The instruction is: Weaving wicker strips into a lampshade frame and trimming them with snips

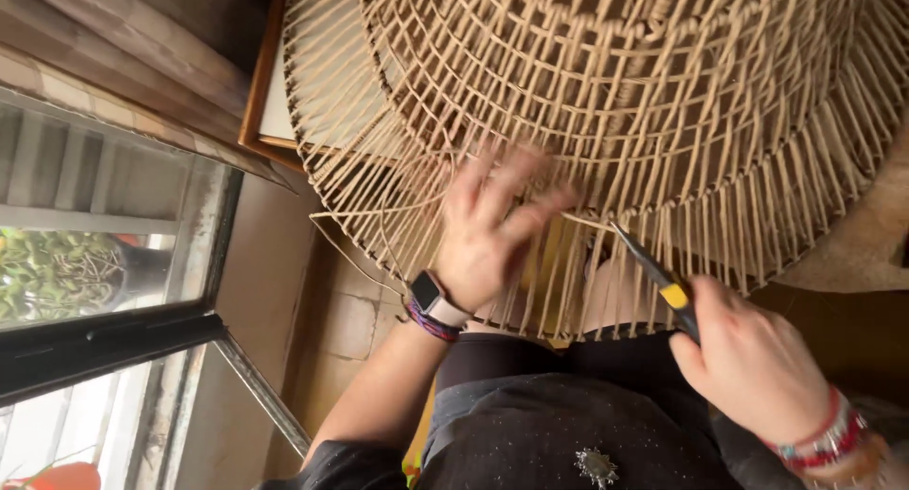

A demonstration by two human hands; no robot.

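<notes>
Right hand (753, 362): closed around the yellow-and-black handle of a slim tool (653, 272), whose tip points up toward the cords.
Left hand (492, 230): blurred, fingers spread open, holding nothing, pressed against the hanging strands.
Woven rope frame (606, 102): beige cords, directly above and beyond both hands.
Window (104, 263): well left of the left hand.

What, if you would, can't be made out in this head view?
- Left hand: fingers motion-blurred against the woven frame; any grip is unclear.
- Tool: the right hand covers its handle; the tip is too thin to identify.
- Frame: cut off by the top edge.
</notes>
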